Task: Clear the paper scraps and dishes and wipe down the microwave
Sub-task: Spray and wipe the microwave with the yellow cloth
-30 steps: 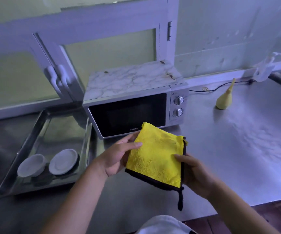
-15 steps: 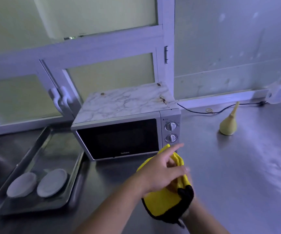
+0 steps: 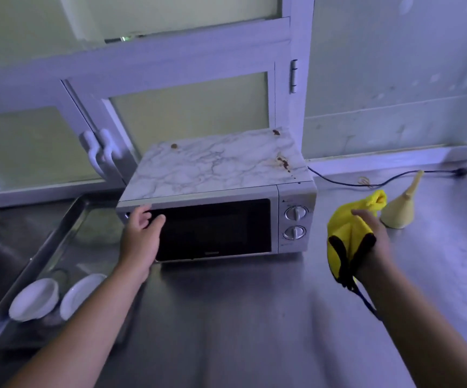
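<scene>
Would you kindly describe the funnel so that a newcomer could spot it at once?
Start at the microwave on the steel counter and look right, past its dials. Behind the cloth gripped in the right hand stands the funnel, wide end down, spout up. It is pale and cone-shaped, while the cloth is bright yellow with black edging.

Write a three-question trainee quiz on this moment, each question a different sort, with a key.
1. True or false: the yellow cloth is bunched in the right hand.
2. The left hand rests on the microwave at its: A) dials, B) door's upper left corner, C) cable.
3. Fill in: both white dishes lie in the ___ left of the microwave.

Key: 1 true; 2 B; 3 tray.
</scene>
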Tool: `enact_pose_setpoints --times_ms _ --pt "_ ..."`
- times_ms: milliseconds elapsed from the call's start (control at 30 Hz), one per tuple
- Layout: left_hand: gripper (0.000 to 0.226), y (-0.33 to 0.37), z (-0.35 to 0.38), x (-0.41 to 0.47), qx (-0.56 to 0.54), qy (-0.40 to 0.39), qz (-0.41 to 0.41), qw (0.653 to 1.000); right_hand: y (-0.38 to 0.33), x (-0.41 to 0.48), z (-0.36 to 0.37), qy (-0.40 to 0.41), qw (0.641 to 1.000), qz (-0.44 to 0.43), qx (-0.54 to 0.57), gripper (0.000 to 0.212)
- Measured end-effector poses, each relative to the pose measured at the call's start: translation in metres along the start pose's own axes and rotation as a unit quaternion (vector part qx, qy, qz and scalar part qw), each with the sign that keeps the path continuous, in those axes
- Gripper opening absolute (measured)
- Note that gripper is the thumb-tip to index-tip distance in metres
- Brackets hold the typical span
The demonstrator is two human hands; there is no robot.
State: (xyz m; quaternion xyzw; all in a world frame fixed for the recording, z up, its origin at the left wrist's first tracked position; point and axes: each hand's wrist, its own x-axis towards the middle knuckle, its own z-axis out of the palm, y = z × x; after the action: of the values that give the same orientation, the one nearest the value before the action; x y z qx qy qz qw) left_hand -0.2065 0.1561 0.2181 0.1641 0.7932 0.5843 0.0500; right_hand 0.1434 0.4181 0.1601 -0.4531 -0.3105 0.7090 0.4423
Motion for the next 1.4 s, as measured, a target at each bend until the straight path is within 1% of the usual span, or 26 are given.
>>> enact_pose_setpoints --times_ms 67,100,167,200,233,267,333,367,433,500,667,800,967,1067,1233,1333,1400 --pt "0.040 -0.011 -0.012 0.035 0.011 0.041 -0.004 0.999 -0.019 -0.004 0.070 0.038 0.992 -0.038 -0.111 0.022" --pt "0.050 -0.015 -0.017 0.050 0.024 0.058 -0.015 0.998 -0.029 -0.001 0.086 0.035 0.982 -0.087 -0.164 0.019" --pt "0.069 -0.018 -0.024 0.078 0.064 0.084 -0.060 0.993 -0.037 0.010 0.121 0.019 0.973 -0.134 -0.186 0.017" --pt "0.074 -0.020 -0.026 0.090 0.066 0.080 -0.081 0.991 -0.036 0.019 0.129 0.004 0.970 -0.131 -0.206 0.015" --pt "0.073 -0.022 -0.027 0.101 0.047 0.060 -0.095 0.993 -0.035 0.027 0.133 -0.006 0.969 -0.110 -0.221 0.015" --pt "0.066 -0.025 -0.026 0.111 0.017 0.027 -0.104 0.994 -0.032 0.034 0.144 -0.022 0.973 -0.093 -0.211 0.018" --pt "0.049 -0.029 -0.024 0.125 -0.027 -0.040 -0.117 0.992 -0.022 0.043 0.159 -0.015 0.972 -0.070 -0.223 0.022" --pt "0.043 -0.031 -0.023 0.130 -0.038 -0.047 -0.119 0.991 -0.015 0.045 0.162 -0.005 0.971 -0.070 -0.227 0.024" --pt "0.033 -0.038 -0.023 0.137 -0.042 -0.020 -0.114 0.992 -0.002 0.047 0.160 0.027 0.974 -0.071 -0.215 0.028" --pt "0.025 -0.045 -0.020 0.140 -0.048 0.009 -0.105 0.993 0.006 0.054 0.154 0.027 0.978 -0.057 -0.200 0.029" --pt "0.035 -0.051 -0.014 0.135 -0.025 0.066 -0.075 0.995 0.008 0.069 0.146 -0.001 0.977 -0.071 -0.203 0.017" --pt "0.029 -0.043 -0.013 0.112 -0.020 0.090 -0.100 0.991 0.002 0.079 0.145 -0.012 0.977 -0.069 -0.201 0.015" --pt "0.028 -0.046 -0.021 0.065 -0.036 0.093 -0.093 0.991 -0.008 0.087 0.145 -0.008 0.980 -0.063 -0.190 0.012" --pt "0.027 -0.045 -0.025 0.051 -0.060 0.087 -0.090 0.990 -0.006 0.085 0.147 0.012 0.981 -0.073 -0.177 0.014" --pt "0.040 -0.049 -0.023 0.050 -0.089 0.084 -0.083 0.989 0.000 0.081 0.146 0.023 0.986 -0.076 -0.149 0.015" --pt "0.042 -0.056 -0.024 0.052 -0.102 0.086 -0.084 0.988 0.003 0.081 0.143 0.033 0.986 -0.070 -0.148 0.026" --pt "0.041 -0.059 -0.025 0.055 -0.110 0.085 -0.083 0.987 0.004 0.079 0.143 0.041 0.986 -0.072 -0.142 0.029"
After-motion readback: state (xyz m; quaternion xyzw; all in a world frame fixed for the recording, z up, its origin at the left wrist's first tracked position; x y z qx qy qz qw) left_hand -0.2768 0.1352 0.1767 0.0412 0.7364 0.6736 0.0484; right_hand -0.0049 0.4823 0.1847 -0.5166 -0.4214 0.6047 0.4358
